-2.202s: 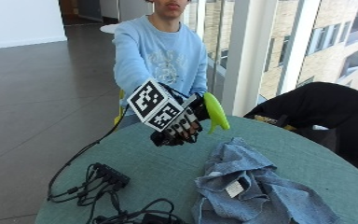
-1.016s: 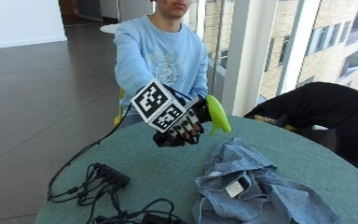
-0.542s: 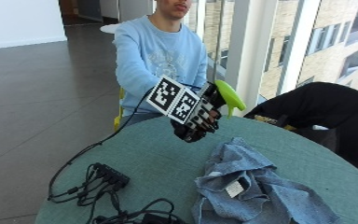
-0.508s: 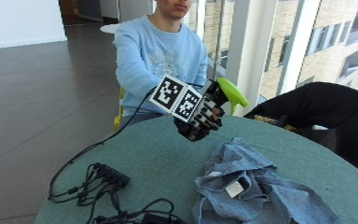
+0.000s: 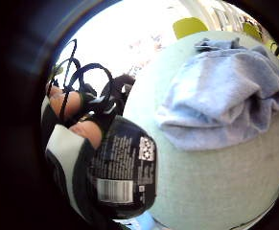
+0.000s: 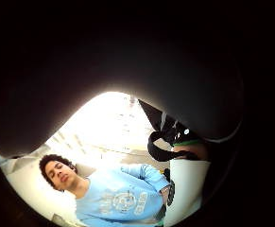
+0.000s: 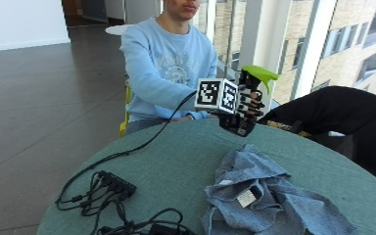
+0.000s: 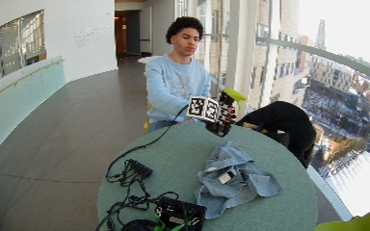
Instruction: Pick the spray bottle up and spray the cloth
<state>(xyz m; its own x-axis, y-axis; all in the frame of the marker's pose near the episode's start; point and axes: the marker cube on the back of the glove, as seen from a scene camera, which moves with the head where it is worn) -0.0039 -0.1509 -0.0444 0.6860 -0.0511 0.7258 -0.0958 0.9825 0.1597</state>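
Round and green, the worktop (image 7: 175, 156) carries our soft, limp cloth (image 7: 266, 196). We hold the bottle (image 7: 245, 105) above its far edge, right hand (image 7: 243, 105) grip curled around the neck; rigid, probably light plastic.

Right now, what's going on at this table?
A person seated at the round green table holds a black spray bottle with a green trigger head in the gloved right hand, lifted off the table. A crumpled blue cloth lies on the table below and in front of it. No spray is visible.
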